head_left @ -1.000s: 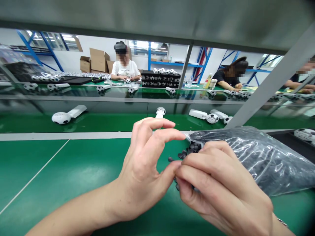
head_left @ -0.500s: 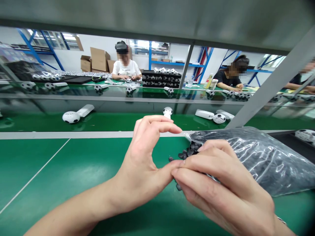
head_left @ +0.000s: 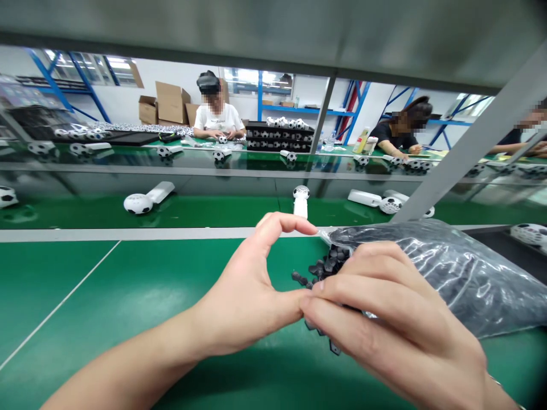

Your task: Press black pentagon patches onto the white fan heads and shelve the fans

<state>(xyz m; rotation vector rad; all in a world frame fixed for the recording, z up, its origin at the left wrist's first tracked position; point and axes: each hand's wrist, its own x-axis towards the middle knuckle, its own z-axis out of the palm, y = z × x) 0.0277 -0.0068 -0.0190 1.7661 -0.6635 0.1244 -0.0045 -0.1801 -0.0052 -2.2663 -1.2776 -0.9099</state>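
Observation:
My left hand (head_left: pixel 252 290) is over the green work surface, its index finger and thumb spread in a wide C with bare space between them. The left thumb tip meets the fingertips of my right hand (head_left: pixel 388 307). Those right fingers are pinched together, and whatever they may hold is hidden. Small black many-sided pieces (head_left: pixel 329 263) spill from the mouth of a clear plastic bag (head_left: pixel 461 273) behind the right hand. A few more black pieces (head_left: pixel 335 347) show below the right fingers.
Beyond the bench edge, a green belt carries white handheld objects with football-patterned heads (head_left: pixel 138 203). A slanted metal post (head_left: pixel 461 136) stands at right, near a black tray (head_left: pixel 487 236). Co-workers sit across the line, one beside stacked black trays (head_left: pixel 280 138).
My left fingers have dipped slightly, and my right hand has shifted a little right. White objects on the near belt have moved right; those on the far belt moved left.

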